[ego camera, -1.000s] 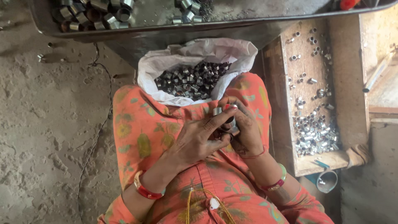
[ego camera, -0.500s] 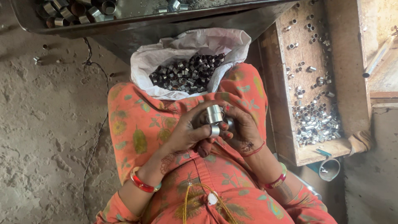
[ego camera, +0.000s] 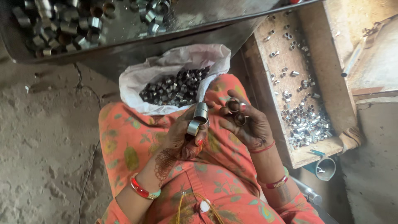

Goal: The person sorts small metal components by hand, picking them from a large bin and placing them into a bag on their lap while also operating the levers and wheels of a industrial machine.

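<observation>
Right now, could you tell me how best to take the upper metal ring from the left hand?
Pinch the upper metal ring across its curved outer wall, coming from above: it stands clear atop the left hand, whose fingers hold its lower part and a second ring beneath.

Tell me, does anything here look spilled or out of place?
Nothing stands out. Small sleeves lie scattered loose across the wooden tray, but none have fallen off it. The bag sits open, and both hands hold metal rings.
</observation>
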